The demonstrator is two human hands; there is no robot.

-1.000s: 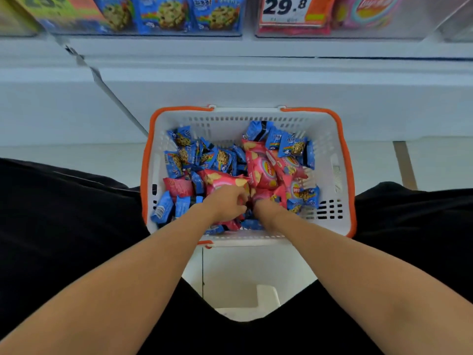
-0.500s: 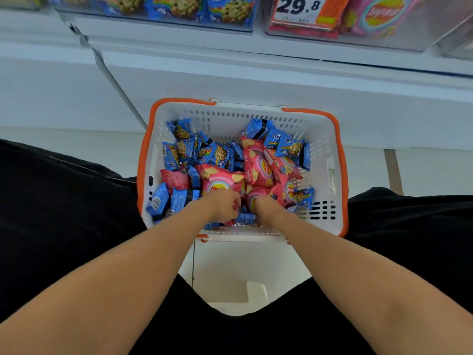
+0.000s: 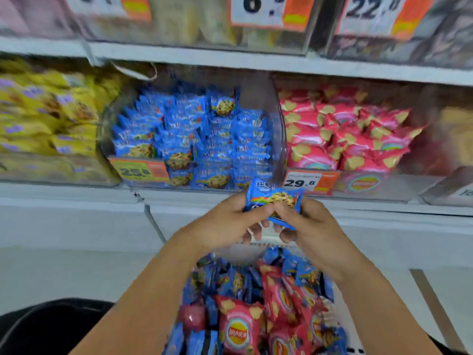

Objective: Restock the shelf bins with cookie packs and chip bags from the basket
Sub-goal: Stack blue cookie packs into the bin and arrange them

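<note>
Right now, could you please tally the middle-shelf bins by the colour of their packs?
Bins of yellow snack packs: 1
Bins of blue cookie packs: 1
Bins of pink chip bags: 1
Total: 3; the far-right bin is too blurred.

Both forearms are extended forward and raised, converging at centre. Left hand (image 3: 225, 221) and right hand (image 3: 307, 221) are held close together, thumbs on top, fingers curled underneath; a blue cookie pack (image 3: 275, 201) is pinched between them.

left hand (image 3: 225, 224) and right hand (image 3: 307, 226) pinching blue cookie pack (image 3: 275, 201), above basket (image 3: 340, 326)
</note>
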